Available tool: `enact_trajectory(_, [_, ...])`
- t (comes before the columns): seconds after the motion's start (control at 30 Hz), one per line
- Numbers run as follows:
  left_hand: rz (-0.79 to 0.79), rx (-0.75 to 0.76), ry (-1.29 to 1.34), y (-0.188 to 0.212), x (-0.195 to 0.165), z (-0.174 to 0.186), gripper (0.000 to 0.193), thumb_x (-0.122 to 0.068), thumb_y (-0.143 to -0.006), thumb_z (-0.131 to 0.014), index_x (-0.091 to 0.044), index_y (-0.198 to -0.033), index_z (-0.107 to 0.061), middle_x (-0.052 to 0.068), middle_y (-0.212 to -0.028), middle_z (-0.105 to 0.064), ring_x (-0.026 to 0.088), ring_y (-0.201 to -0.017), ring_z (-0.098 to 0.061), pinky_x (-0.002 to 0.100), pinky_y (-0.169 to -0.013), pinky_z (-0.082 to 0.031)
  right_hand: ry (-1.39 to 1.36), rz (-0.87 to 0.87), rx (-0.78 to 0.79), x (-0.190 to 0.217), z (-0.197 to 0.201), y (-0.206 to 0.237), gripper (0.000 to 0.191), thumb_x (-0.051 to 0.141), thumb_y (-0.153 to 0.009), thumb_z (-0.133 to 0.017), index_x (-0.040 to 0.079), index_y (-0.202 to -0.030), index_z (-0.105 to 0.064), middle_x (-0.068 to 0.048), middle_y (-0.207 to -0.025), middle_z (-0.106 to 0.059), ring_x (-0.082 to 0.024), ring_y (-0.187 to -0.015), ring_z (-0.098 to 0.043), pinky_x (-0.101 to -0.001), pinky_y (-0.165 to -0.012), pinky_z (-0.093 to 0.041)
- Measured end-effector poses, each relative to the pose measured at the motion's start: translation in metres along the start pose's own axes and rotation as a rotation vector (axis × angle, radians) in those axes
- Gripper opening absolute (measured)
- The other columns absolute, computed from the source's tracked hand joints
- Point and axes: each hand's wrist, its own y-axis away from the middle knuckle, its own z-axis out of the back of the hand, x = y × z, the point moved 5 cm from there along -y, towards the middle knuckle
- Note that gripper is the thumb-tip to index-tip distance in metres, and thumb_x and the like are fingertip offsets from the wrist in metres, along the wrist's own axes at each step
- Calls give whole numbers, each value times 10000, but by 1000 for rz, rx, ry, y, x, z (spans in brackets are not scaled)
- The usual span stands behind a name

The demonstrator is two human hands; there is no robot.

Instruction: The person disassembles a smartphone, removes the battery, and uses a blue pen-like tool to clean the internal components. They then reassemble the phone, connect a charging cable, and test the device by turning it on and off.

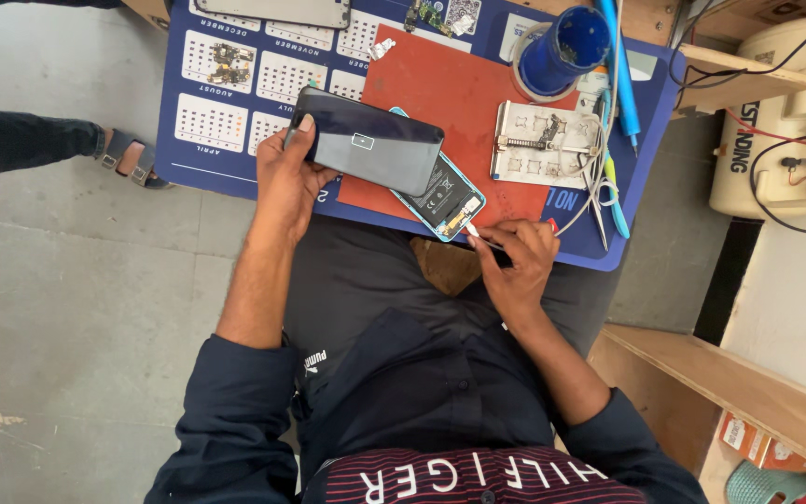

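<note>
Left hand: the left hand [284, 182] is wrapped round the left end of a dark glossy screen panel [372, 142], index finger up over the top edge, thumb underneath. Firm hold, fingers closed on it.

Screen panel: lifted and tilted up off the phone body, hinged open like a book cover, so it hides most of what's under it.

Right hand: the right hand [515, 261] is pinched shut round a thin tool [474, 233] with a pale tip. Looks like tweezers or a small pry pick, honestly too small to call.

Tool tip: sits right at the lower corner of the phone, touching or just about touching the little connectors there.

Phone body: light blue opened phone body [445, 201] lying on the near edge of the red mat, battery and innards showing, partly under the raised panel.

Red mat: red work mat [450, 93] lying on top of a blue calendar desk mat [235, 84].

Right of the phone: white metal holding jig [538, 145] with a clamp, just beside the red mat's edge, wires trailing off it.

Further back: blue cup-shaped thing [566, 47] on a round base, and a blue-handled tool [622, 84] beside it.

Far left on the calendar: small loose circuit bits [229, 63], well apart from both hands.

Top edge: another dark flat device [277, 11], only partly in shot.

Off the table: someone else's sandalled foot [128, 157] on the grey floor at left, cream-coloured machine [781, 103] with cables at right.
</note>
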Motion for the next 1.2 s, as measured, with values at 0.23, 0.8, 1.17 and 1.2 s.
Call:
enact_trajectory(0.23, [-15, -31, -85, 0, 2, 0, 313, -282, -1055, -603, 24, -1086, -665, 124, -991, -747, 205, -885, -754, 390, -857, -636, -1, -26, 1, -1, -2, -1, 162, 166, -815, -883, 119, -941, -792, 11, -909, -646, -190, -966, -566, -378, -904, -357])
enact_trajectory(0.8, [33, -107, -334, -1, 4, -7, 351, -346, -1031, -609, 1, -1009, -659, 77, -857, -705, 159, -704, -718, 294, -579, -619, -58, -55, 1, -8, -8, -2, 127, 123, -811, -859, 123, -928, -808, 16, -890, -661, -180, -934, -571, -377, -941, -349])
enact_trajectory(1.17, [62, -70, -363, -4, 0, -6, 396, -358, -1033, -587, 28, -1033, -677, 106, -886, -723, 187, -731, -739, 332, -640, -658, -57, -9, 13, -6, -6, -5, 129, 140, -834, -852, 123, -951, -799, 11, -903, -653, -185, -949, -577, -375, -914, -349])
enact_trajectory(1.2, [57, -60, -355, -4, -1, -6, 395, -358, -1032, -586, 27, -1039, -677, 106, -895, -726, 188, -751, -746, 336, -662, -664, -55, -3, 13, -6, -6, -5, 132, 140, -835, -851, 123, -955, -798, 11, -906, -653, -185, -952, -579, -380, -920, -348])
